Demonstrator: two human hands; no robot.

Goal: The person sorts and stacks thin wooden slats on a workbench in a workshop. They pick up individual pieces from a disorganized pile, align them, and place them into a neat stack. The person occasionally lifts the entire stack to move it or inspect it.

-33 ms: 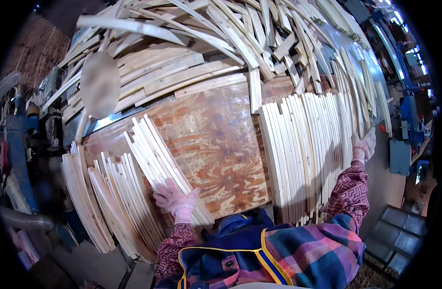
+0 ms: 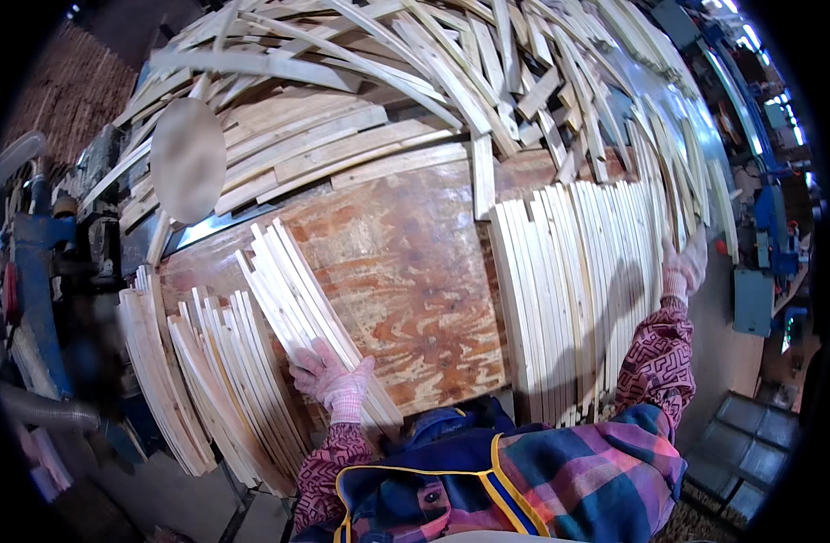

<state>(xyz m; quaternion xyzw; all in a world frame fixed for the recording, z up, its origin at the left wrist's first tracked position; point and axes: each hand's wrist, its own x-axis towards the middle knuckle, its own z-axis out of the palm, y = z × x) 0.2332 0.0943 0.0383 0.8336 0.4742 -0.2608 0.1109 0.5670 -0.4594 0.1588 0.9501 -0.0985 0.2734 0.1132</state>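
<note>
Both my hands wear pale pink gloves. My left hand (image 2: 332, 376) lies with fingers spread across a small slanted group of pale wooden strips (image 2: 293, 285), nothing gripped. At the far right, my right hand (image 2: 684, 269) rests against the outer side of a wide row of upright-packed wooden strips (image 2: 573, 290), its fingers stretched out and partly apart. That row's strips lie side by side, their far ends slightly uneven. Left of my left hand lie more bundled strips (image 2: 220, 362) and another short stack (image 2: 152, 362).
A worn plywood tabletop (image 2: 415, 299) shows between the two groups. Behind it, a large tangled heap of wooden strips (image 2: 469, 72) spreads across, with boards (image 2: 315, 149) stacked at its front. A blurred person (image 2: 189, 163) is at the far left. Blue machinery (image 2: 39, 244) stands at left.
The whole view has shifted slightly, with the table appearing a little lower. Both hands keep their places on the strips.
</note>
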